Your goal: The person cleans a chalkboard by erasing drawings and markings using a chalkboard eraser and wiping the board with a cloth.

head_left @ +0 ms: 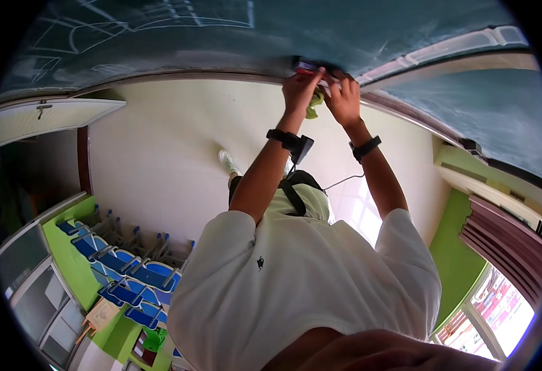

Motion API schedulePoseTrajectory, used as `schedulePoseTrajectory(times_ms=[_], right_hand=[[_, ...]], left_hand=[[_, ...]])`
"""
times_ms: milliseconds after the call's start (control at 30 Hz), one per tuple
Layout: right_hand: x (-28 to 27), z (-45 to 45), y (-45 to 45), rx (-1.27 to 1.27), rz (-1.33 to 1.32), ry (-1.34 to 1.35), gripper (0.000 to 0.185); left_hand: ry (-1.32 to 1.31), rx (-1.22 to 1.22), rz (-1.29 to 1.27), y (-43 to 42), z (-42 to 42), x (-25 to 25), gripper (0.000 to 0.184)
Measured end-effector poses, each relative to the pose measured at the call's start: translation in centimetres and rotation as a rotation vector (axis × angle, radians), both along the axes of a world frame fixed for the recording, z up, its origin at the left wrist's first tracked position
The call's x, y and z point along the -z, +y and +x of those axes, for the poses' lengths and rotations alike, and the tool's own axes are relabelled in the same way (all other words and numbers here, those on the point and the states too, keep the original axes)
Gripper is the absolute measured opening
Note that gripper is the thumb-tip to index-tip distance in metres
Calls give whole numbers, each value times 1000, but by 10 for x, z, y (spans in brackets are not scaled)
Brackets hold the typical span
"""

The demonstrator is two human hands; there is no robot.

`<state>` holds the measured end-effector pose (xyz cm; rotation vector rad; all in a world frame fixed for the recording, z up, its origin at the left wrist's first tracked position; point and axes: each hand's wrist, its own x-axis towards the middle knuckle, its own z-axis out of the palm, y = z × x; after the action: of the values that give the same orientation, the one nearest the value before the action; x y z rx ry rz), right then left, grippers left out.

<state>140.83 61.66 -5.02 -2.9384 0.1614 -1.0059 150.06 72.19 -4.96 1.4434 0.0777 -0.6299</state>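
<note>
A blackboard eraser (308, 66), dark with a red and pale side, is pressed against the lower part of the green chalkboard (221, 46). My left hand (300, 93) is closed on its near side, thumb reaching toward the other hand. Beside it, my right hand (344, 98) has its bent fingers over the eraser's right part. A crumpled yellow-green cloth (313, 106) hangs between the two hands; which hand pins it I cannot tell. Black bands circle both wrists, and a small black box (302, 148) is fixed to the left one.
White chalk lines (160, 21) mark the board's upper left. A second board panel (481, 102) lies to the right. Below are the pale floor (160, 136), an open white door (55, 120), blue chairs (122, 263) and a purple curtain (506, 241). A thin cable (345, 180) runs near my right wrist.
</note>
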Motion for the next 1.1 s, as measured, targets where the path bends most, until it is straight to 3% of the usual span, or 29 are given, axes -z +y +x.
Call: schedulePoseTrajectory(times_ms=[67, 133, 167, 300, 433, 533, 633, 733, 800, 867, 900, 1000, 1100], right_hand=[[-48, 20, 10, 85, -88, -172, 40], [-104, 35, 15, 51, -166, -322, 46], [-133, 42, 20, 55, -198, -377, 51], [-254, 60, 49, 169, -266, -509, 60], [-369, 78, 41, 324, -334, -814, 72], [-414, 103, 58, 364, -389, -888, 68], [-394, 129, 72, 362, -401, -842, 68], [-334, 140, 108, 283, -308, -683, 72], [-271, 143, 132, 178, -199, -506, 76], [-196, 149, 146, 106, -287, -324, 62], [-169, 148, 153, 96, -351, -243, 57], [-113, 151, 161, 29, -405, -85, 45], [-119, 155, 153, -16, -556, -16, 39]], left_hand=[[-235, 54, -141, 12, 13, -55, 30], [-422, 112, -268, 33, 32, -128, 34], [-529, 153, -231, 36, 47, -138, 33], [-670, 355, -486, 81, 69, -245, 27], [-692, 505, -513, 154, 97, -289, 27], [-766, 402, -521, 203, 131, -275, 22], [-794, 396, -395, 247, 161, -270, 23], [-850, 418, -355, 260, 180, -251, 26], [-994, 370, -307, 255, 182, -241, 30], [-1440, 191, -118, 237, 179, -222, 42], [-1517, 359, 154, 240, 172, -219, 54], [-1499, 616, 366, 218, 177, -164, 60], [-1418, 733, 433, 208, 184, -131, 55]])
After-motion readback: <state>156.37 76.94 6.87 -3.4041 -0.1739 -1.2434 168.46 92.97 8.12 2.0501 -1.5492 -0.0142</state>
